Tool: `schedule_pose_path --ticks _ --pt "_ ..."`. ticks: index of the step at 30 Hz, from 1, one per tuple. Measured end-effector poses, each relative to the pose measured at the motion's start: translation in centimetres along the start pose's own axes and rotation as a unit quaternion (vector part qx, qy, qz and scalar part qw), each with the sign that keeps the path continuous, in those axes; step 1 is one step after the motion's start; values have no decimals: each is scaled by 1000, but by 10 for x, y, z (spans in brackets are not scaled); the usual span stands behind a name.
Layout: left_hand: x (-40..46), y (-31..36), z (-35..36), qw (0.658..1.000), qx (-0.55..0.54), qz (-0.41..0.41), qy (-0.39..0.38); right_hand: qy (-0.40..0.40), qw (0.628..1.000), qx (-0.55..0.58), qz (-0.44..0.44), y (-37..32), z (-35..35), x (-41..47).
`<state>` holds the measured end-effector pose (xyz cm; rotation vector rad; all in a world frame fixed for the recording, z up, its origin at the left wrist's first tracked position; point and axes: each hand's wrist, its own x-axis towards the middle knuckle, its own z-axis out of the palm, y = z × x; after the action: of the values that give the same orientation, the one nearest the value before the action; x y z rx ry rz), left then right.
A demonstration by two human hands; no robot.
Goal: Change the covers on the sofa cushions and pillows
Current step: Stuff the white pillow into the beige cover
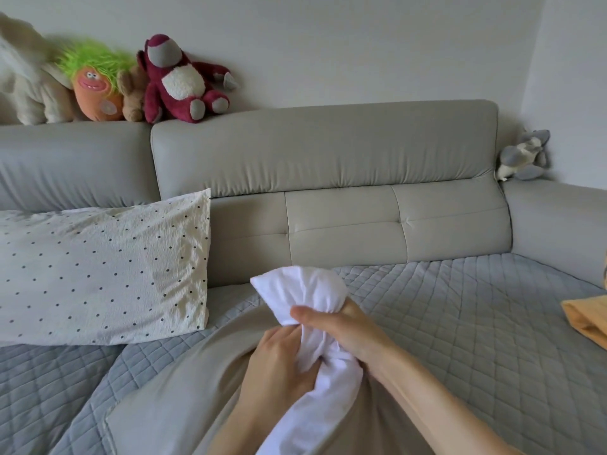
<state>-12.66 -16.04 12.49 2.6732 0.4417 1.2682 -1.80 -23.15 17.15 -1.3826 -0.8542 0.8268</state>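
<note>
A white pillow insert (300,290) is bunched up in the middle of the view, its corner sticking up above my fists. My right hand (341,326) grips the squeezed neck of the white pillow from the right. My left hand (279,359) grips the white fabric just below it, from the left. A plain grey cover (184,399) lies spread under my arms on the seat. A white pillow with black dots (98,274) leans against the sofa back at the left.
The grey sofa (328,159) has a quilted blue-grey seat cover (476,323). Several plush toys (177,80) sit on the backrest at the left, another plush toy (525,156) in the right corner. An orange cloth (588,320) lies at the right edge.
</note>
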Motion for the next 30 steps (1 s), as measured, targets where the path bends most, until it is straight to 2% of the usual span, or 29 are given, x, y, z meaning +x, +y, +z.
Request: schedule_pose_path --ticks 1,2,3,4,5,6,7,8,9,12,14,17,19,21,22,24,25,26,28,29,30 --pt "-5 0 -8 997 -65 12 -28 -10 1000 8 -3 5 -2 0" --pt "-4 -2 -17 980 -173 -22 -96 -15 1000 13 -7 4 -2 -4" --pt "-5 -3 -25 947 -274 -64 -153 -23 999 30 -10 7 -4 -7" --pt "-3 -9 -31 903 -374 -136 -163 -20 998 59 -8 9 -4 -11" --pt "2 -13 -36 860 -437 -224 -142 -14 996 86 -12 14 -5 -14" --pt "8 -16 -37 822 -479 -298 -81 8 995 95 -18 14 -4 -17" --pt "11 -15 -39 813 -483 -326 -3 32 994 101 -31 16 -3 -18" --pt "15 -12 -40 817 -473 -322 71 56 992 101 -45 18 0 -18" --pt "22 -3 -45 844 -436 -295 105 67 991 101 -64 18 3 -18" --pt "45 15 -50 917 -336 -208 46 61 985 78 -138 11 16 -21" --pt "55 19 -45 937 -297 -176 55 52 983 70 -160 10 18 -23" --pt "55 15 -40 922 -324 -182 103 23 982 104 -159 12 15 -25" --pt "56 10 -40 881 -383 -236 145 -12 983 109 -145 15 9 -26" --pt "62 7 -41 836 -425 -300 178 -35 990 62 -118 14 7 -26" --pt "66 10 -43 836 -418 -306 182 -48 994 32 -96 13 7 -26" --pt "70 20 -43 871 -377 -281 145 -64 997 -18 -45 11 11 -23" --pt "70 24 -43 880 -388 -258 94 -64 997 -29 -26 11 13 -21" --pt "70 26 -42 871 -429 -238 26 -52 998 -28 -10 10 15 -18" --pt "71 26 -48 800 -538 -235 -119 -23 999 36 -7 11 15 -14" --pt "73 21 -52 766 -579 -233 -152 -9 997 78 -11 12 14 -13" --pt "73 13 -56 751 -598 -229 -162 9 995 100 -21 11 13 -14"
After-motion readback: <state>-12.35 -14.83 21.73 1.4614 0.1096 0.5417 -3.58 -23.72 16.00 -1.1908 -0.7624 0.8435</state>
